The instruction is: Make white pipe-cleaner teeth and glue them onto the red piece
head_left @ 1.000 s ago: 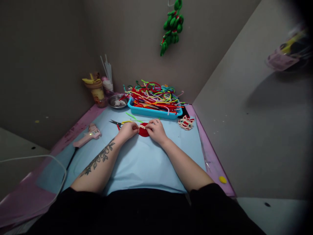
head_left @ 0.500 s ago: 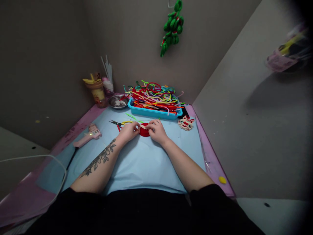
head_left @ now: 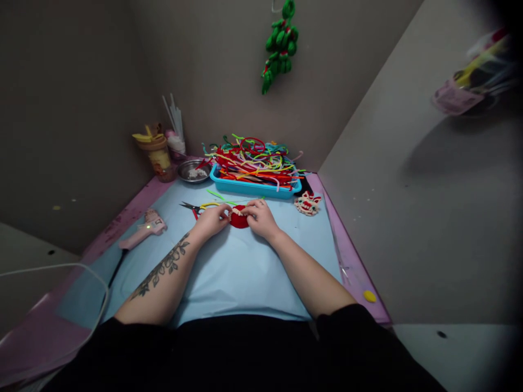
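Observation:
A round red disc (head_left: 240, 222) lies on the blue cloth between my two hands. Along its upper part runs a short, bumpy cream-coloured strip (head_left: 236, 212), perhaps of pipe cleaner. My left hand (head_left: 213, 219) pinches the left end of this strip at the disc's edge. From the other side, my right hand (head_left: 261, 219) has thumb and fingers closed on the strip's right end, over the disc. The fingertips partly cover both pieces. Scissors (head_left: 196, 208) with red and yellow handles lie just behind my left hand, blades pointing left.
A blue tray (head_left: 255, 188) heaped with coloured pipe cleaners stands behind my hands, a metal bowl (head_left: 194, 172) beside it. A pink glue gun (head_left: 143, 231) with a lit green light lies left. A cream-and-red animal face (head_left: 307, 204) rests right, and a yellow piece (head_left: 370, 296) near the edge.
The whole view has shifted slightly, so things appear a little further left. Both hands keep their hold on the cream strip over the red disc, with hardly any finger movement.

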Action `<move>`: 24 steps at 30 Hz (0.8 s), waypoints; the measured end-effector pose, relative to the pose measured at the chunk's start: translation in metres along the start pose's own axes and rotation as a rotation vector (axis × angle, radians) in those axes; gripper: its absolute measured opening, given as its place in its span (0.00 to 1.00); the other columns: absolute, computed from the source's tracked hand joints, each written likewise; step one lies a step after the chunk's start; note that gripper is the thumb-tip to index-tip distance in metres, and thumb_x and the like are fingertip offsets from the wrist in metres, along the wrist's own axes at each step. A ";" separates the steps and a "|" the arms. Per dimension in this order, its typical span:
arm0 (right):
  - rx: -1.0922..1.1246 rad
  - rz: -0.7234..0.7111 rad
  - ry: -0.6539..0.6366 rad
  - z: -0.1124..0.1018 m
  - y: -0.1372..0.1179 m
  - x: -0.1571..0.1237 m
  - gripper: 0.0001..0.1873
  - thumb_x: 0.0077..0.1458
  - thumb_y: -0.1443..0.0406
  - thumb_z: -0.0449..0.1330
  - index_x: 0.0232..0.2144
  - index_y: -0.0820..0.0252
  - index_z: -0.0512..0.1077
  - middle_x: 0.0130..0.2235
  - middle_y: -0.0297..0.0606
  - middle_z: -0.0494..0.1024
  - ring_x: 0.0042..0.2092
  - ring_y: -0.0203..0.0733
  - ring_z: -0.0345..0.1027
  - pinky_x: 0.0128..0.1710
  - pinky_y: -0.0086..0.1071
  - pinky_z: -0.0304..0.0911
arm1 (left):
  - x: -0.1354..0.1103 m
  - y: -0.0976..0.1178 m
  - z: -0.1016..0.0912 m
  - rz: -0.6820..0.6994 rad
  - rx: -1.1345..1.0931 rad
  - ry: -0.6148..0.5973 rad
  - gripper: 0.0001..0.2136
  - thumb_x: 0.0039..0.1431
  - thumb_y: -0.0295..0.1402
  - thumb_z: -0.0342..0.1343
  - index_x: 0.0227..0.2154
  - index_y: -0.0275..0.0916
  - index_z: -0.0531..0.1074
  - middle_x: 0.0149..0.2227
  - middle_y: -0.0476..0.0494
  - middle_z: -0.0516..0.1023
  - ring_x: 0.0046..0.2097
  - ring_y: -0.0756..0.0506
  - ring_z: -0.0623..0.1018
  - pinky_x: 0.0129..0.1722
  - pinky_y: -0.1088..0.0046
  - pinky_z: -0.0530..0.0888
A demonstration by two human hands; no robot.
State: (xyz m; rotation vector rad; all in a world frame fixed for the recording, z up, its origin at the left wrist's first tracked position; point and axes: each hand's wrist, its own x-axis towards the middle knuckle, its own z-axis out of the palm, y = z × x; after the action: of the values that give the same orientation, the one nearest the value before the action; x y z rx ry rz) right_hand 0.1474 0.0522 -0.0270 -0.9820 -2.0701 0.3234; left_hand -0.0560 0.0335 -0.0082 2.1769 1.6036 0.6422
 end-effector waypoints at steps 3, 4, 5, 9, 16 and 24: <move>0.001 -0.006 -0.003 0.000 0.001 0.000 0.19 0.44 0.76 0.52 0.33 0.57 0.78 0.39 0.40 0.73 0.44 0.45 0.62 0.49 0.39 0.58 | 0.000 0.000 0.000 0.001 0.005 -0.010 0.14 0.51 0.32 0.53 0.43 0.42 0.71 0.33 0.47 0.80 0.34 0.45 0.77 0.33 0.74 0.68; 0.003 -0.010 0.001 0.000 0.001 0.000 0.19 0.44 0.76 0.52 0.33 0.57 0.78 0.39 0.40 0.73 0.44 0.45 0.62 0.49 0.39 0.58 | 0.000 0.001 0.000 0.003 0.010 -0.013 0.15 0.51 0.32 0.53 0.43 0.42 0.71 0.33 0.47 0.80 0.34 0.45 0.77 0.33 0.74 0.68; 0.003 -0.014 0.005 0.000 0.001 0.000 0.19 0.44 0.76 0.52 0.33 0.58 0.78 0.38 0.40 0.73 0.44 0.45 0.62 0.49 0.39 0.58 | -0.001 0.001 0.000 0.004 0.019 -0.011 0.15 0.51 0.32 0.52 0.44 0.42 0.71 0.33 0.47 0.80 0.35 0.45 0.77 0.33 0.74 0.68; -0.004 -0.015 0.008 0.001 0.002 0.001 0.19 0.44 0.76 0.52 0.33 0.57 0.78 0.39 0.40 0.73 0.44 0.45 0.63 0.49 0.39 0.58 | -0.003 0.007 -0.001 -0.007 0.090 0.007 0.15 0.53 0.31 0.50 0.44 0.43 0.71 0.34 0.46 0.80 0.36 0.44 0.78 0.33 0.73 0.68; -0.001 -0.004 -0.005 0.000 0.001 0.001 0.18 0.45 0.76 0.53 0.33 0.56 0.78 0.39 0.40 0.74 0.45 0.45 0.62 0.49 0.39 0.57 | -0.005 0.014 -0.005 -0.028 0.236 -0.019 0.16 0.57 0.33 0.48 0.48 0.43 0.70 0.35 0.43 0.80 0.37 0.42 0.78 0.33 0.72 0.68; -0.011 -0.022 -0.004 -0.002 -0.001 0.001 0.18 0.44 0.76 0.53 0.33 0.58 0.78 0.38 0.41 0.74 0.44 0.44 0.62 0.49 0.39 0.57 | -0.006 0.017 -0.004 -0.043 0.229 -0.032 0.16 0.57 0.34 0.49 0.48 0.43 0.69 0.35 0.44 0.80 0.37 0.43 0.78 0.33 0.73 0.67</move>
State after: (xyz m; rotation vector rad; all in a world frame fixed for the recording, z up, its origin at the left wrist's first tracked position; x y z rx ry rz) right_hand 0.1478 0.0525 -0.0248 -0.9655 -2.0869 0.3031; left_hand -0.0466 0.0233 0.0034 2.2910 1.7777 0.4268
